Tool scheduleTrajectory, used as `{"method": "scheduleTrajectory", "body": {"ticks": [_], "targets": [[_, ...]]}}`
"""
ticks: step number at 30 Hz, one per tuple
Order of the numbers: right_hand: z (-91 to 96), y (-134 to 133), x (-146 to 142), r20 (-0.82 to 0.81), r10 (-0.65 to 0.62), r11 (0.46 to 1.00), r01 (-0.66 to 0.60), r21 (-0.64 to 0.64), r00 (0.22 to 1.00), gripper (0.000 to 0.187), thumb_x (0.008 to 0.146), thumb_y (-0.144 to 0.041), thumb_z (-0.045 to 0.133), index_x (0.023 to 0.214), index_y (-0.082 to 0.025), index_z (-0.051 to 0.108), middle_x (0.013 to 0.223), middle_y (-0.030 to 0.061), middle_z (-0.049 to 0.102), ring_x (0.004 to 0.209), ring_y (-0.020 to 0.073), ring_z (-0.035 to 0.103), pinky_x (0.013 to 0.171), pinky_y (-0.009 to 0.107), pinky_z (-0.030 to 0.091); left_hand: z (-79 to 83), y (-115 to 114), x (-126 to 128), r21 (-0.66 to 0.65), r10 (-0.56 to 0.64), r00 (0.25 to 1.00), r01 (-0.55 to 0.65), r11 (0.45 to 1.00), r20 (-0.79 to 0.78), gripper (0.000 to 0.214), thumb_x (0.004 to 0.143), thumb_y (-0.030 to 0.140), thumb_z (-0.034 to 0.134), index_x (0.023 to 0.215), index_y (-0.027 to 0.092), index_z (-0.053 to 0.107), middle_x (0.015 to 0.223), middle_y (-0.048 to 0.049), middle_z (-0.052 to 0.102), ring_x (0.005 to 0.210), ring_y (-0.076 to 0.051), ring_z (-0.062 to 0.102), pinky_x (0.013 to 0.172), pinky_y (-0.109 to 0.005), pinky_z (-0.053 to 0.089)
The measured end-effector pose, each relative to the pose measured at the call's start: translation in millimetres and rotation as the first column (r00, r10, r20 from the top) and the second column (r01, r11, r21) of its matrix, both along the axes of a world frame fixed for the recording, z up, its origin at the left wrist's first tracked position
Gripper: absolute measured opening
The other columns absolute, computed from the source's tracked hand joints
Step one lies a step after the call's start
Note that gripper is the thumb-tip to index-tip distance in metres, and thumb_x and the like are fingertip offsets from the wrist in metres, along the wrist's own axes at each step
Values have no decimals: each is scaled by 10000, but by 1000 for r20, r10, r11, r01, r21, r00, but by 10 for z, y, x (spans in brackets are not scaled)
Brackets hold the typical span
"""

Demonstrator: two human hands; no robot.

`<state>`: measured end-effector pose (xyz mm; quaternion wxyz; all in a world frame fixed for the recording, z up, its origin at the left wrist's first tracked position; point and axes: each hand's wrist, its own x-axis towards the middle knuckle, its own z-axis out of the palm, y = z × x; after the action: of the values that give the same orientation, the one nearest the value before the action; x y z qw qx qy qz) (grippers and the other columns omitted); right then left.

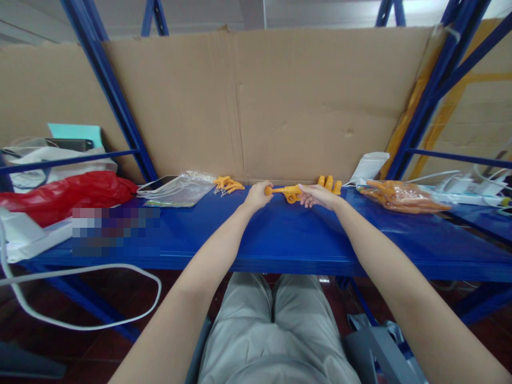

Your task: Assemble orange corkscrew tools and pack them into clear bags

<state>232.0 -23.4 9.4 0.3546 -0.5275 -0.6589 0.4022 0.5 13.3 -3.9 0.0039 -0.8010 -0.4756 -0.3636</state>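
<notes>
A yellow-orange plastic toy cannon point(287, 190), or a piece shaped like one, is held level just over the blue shelf. It has a long ribbed barrel with a round flared end, and wheel-like discs underneath. My left hand point(258, 196) is closed at the flared left end. At the other end, my right hand point(319, 197) pinches the piece between thumb and forefinger, its other fingers loosely curled. Behind my right hand stand several yellow-orange cylindrical pieces point(328, 183). Left of my left hand lies a bunch of orange pieces point(229, 184) with small metal chains.
The blue metal shelf point(296, 240) has a cardboard panel point(296, 106) at its back. A clear plastic bag point(186, 189) and a red bag point(76, 194) lie left. On the right are a bag of orange pieces point(396, 196) and white cables. A white cable loop point(116, 325) hangs at lower left.
</notes>
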Motion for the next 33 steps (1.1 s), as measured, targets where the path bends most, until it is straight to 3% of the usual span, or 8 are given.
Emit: {"method": "scheduleTrajectory", "body": {"ticks": [7,13,19,22,28,33], "targets": [[-11,24,17,-25,-31,999,30,-18,999,602,838,-764,456,743,-183,585,600,82,611,518,138,574,464,243,468,-16,21,6,22,-15,1000,15,1000,9,285,738,90,690,1010,177,685,1047,-65,737,1011,-206,670,928,-322,505],[-24,24,-13,-26,-36,999,36,-5,999,545,866,-695,506,967,-172,624,749,112,701,508,129,594,458,232,455,-24,27,4,22,-22,1000,22,1000,-14,281,734,91,687,997,191,681,1016,-48,740,988,-203,677,904,-313,513],[11,-5,-39,-149,29,999,-25,26,988,393,910,-516,599,1122,-187,554,867,96,734,588,114,635,569,234,516,-3,11,0,11,-1,1000,1,1000,-21,277,750,82,669,1013,166,679,1053,-73,737,1014,-206,672,922,-308,500],[17,0,-15,-141,34,999,-32,17,989,410,883,-542,623,1059,-174,580,839,100,734,577,111,628,566,228,506,0,14,-5,40,-12,1000,13,999,-18,270,752,84,668,1006,173,677,1058,-64,737,1018,-200,671,936,-311,496],[-6,32,13,-14,-66,998,66,1,998,590,875,-711,468,854,-144,628,735,153,712,487,126,587,426,210,409,-16,31,-1,71,-36,999,35,997,5,270,744,91,676,998,181,681,1058,-57,736,1027,-200,669,953,-320,499],[8,-7,-6,-38,-24,999,23,-33,999,513,879,-661,527,975,-165,618,820,148,737,501,128,607,430,211,434,-26,37,2,55,-40,999,39,998,9,275,741,93,675,1003,176,683,1060,-66,735,1025,-205,669,951,-331,502]]}}
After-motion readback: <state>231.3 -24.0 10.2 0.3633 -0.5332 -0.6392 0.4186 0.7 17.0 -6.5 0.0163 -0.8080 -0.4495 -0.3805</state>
